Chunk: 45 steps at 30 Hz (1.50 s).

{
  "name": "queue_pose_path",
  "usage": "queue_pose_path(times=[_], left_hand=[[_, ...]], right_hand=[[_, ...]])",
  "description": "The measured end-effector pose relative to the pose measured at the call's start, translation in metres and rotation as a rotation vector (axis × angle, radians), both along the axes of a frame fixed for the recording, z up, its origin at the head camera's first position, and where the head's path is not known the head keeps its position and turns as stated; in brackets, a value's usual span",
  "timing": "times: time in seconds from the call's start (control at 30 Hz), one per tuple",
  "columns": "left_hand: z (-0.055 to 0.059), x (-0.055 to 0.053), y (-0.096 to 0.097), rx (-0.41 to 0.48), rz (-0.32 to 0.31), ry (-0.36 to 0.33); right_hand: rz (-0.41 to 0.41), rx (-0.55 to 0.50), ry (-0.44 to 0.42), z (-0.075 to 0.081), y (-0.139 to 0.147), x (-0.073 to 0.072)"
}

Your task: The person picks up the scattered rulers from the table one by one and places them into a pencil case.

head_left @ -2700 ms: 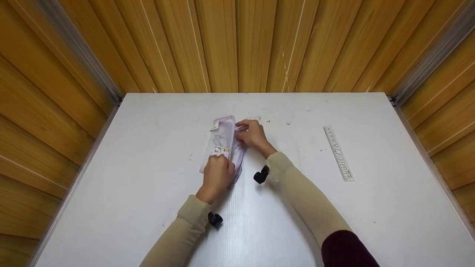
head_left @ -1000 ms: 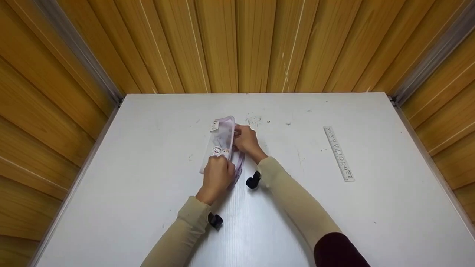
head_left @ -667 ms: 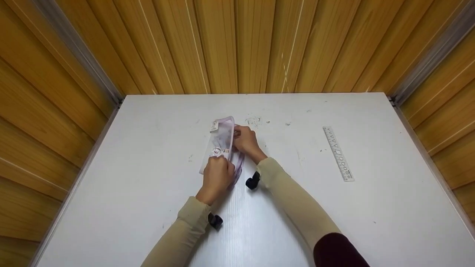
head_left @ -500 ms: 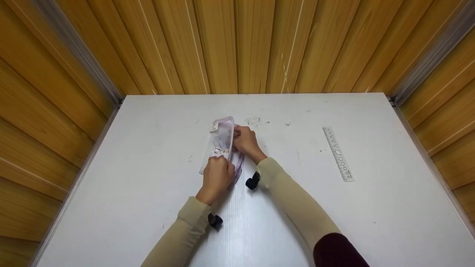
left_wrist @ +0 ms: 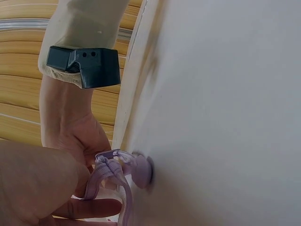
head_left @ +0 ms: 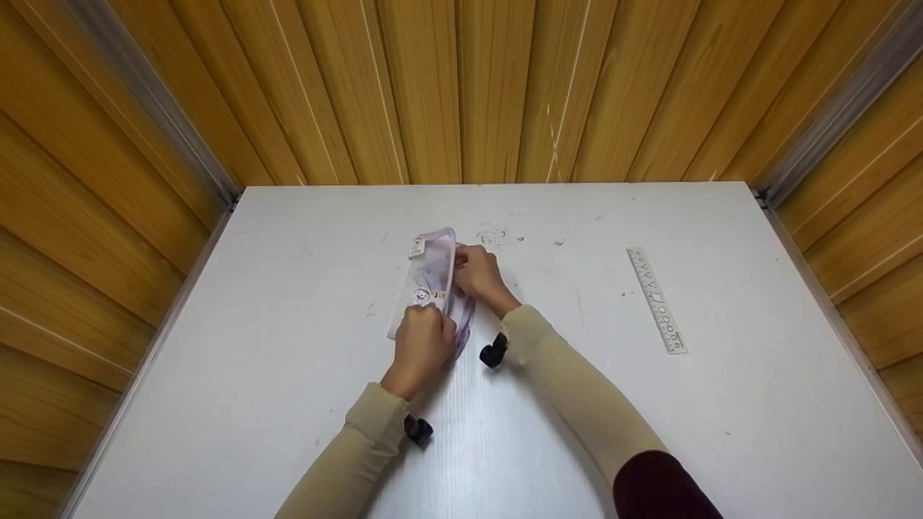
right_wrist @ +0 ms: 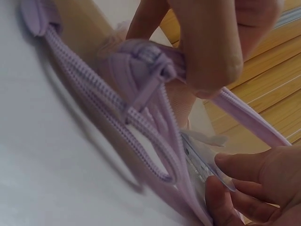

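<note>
A translucent pencil pouch [head_left: 409, 288] with lilac zip edging stands on its side on the table in the head view, its mouth facing right. My left hand [head_left: 422, 342] grips its near end, knuckles up. At the mouth is my right hand [head_left: 479, 275], its fingertips partly hidden behind the edging. In the right wrist view, the right hand [right_wrist: 254, 188] pinches a clear plastic piece [right_wrist: 197, 162] with dark printed marks at the pouch's opening; I cannot tell its kind. The zip pull [right_wrist: 146, 94] hangs close to the left hand [right_wrist: 211, 47].
A clear ruler [head_left: 656, 299] with cut-out shapes lies on the right of the white table [head_left: 288, 259]. A lilac corded strap [right_wrist: 94, 89] trails from the pouch, with a lilac end piece [left_wrist: 142, 170] on the table. Wood-look panels [head_left: 490, 86] wall the back and sides.
Since the oldest frame, my right hand has moved slightly left, in closer to the pouch's mouth. Over the last second both hands and the pouch have hardly moved.
</note>
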<state>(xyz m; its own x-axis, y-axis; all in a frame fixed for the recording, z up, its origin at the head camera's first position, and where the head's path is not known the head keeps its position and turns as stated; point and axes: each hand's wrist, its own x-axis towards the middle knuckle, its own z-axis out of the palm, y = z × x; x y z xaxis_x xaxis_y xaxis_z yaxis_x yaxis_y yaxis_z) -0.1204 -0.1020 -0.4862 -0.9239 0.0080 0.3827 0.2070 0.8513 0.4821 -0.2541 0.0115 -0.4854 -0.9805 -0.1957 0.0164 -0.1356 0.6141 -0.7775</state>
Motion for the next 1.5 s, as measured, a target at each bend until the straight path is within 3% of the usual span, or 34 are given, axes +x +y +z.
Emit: queue_pose_path(times=[0.33, 0.6, 0.93, 1.5], left_hand=[[-0.001, -0.002, -0.001, 0.005, -0.015, -0.008], [-0.001, -0.002, 0.0, -0.005, 0.002, -0.006], [-0.001, -0.001, 0.001, -0.002, -0.004, 0.015], [-0.002, -0.002, 0.0, -0.022, 0.001, -0.009]], right_hand=[[-0.016, 0.003, 0.011, 0.003, 0.005, 0.0], [-0.023, -0.073, -0.03, 0.003, 0.008, 0.0], [-0.023, -0.088, -0.036, 0.004, 0.009, 0.001], [-0.017, -0.252, -0.119, 0.011, 0.017, 0.002]])
